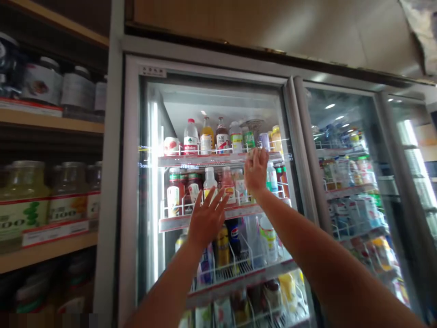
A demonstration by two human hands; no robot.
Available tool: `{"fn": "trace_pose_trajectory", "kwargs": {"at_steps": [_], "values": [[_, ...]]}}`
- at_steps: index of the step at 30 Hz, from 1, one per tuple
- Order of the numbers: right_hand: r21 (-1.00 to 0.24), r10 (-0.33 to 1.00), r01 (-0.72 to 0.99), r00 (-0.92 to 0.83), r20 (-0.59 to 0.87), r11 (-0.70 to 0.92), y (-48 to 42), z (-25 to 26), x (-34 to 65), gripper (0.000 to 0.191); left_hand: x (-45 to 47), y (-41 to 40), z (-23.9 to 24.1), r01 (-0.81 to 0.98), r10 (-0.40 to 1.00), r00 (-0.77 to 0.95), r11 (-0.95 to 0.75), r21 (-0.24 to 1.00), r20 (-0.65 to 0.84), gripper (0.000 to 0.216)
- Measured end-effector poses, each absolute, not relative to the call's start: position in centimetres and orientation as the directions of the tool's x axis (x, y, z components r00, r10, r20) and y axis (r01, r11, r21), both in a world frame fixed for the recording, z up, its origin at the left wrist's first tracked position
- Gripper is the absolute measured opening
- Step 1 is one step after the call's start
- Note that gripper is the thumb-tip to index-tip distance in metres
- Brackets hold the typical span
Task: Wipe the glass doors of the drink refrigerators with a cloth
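Note:
The fridge's glass door [218, 102] is in front of me, and bottled drinks show through it. My left hand [206, 221] is raised before the middle shelves with its fingers spread, and it holds nothing. Higher and to the right, my right hand [255, 172] is at the top shelf's edge [211, 159], fingers bent and drawn together. Whatever they may hold is hidden. Both hands look close to the glass; whether they touch it I cannot tell. Behind them stand a red-capped water bottle [190, 136], an orange drink bottle [206, 136] and a pink drink bottle [228, 184].
On the left, a wooden shelf [51, 118] carries large jars and bottles, among them a greenish bottle [23, 196]. The door's metal frame [300, 155] runs down the right side. Beyond it is a second glass-door fridge [344, 105] stocked with drinks.

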State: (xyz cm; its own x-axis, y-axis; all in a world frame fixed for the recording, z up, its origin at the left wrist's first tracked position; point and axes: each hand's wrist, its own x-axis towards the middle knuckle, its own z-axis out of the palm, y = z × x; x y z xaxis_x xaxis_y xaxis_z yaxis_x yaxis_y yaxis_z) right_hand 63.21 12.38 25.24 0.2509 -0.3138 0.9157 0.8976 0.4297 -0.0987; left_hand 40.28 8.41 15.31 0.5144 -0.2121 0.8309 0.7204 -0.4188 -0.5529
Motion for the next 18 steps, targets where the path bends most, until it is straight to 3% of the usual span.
{"fn": "trace_pose_trajectory", "kwargs": {"at_steps": [3, 8, 11, 15, 18], "values": [[-0.063, -0.294, 0.877, 0.227, 0.929, 0.476, 12.0, 26.1, 60.7, 0.054, 37.0, 8.4, 15.4, 0.691, -0.216, 0.598, -0.350, -0.633, 0.772, 0.059], [0.007, -0.245, 0.840, 0.149, 0.958, 0.542, 11.2, 27.7, 57.7, 0.059, 34.9, 8.7, 15.0, 0.799, -0.216, 0.465, -0.316, -0.512, 0.859, 0.072], [0.083, -0.150, 0.862, -0.009, 0.989, 0.501, 10.2, 28.1, 54.2, 0.056, 35.2, 9.1, 14.8, 0.824, -0.201, 0.426, -0.317, -0.470, 0.882, 0.076], [0.357, -0.068, 0.843, -0.362, 0.930, 0.402, 8.6, 27.4, 48.9, 0.054, 35.0, 9.8, 14.7, 0.816, -0.225, 0.423, -0.326, -0.477, 0.878, 0.078], [0.518, -0.066, 0.785, -0.530, 0.846, 0.341, 7.7, 27.1, 47.4, 0.052, 34.8, 10.2, 14.8, 0.806, -0.263, 0.426, -0.324, -0.495, 0.866, 0.084]]}}
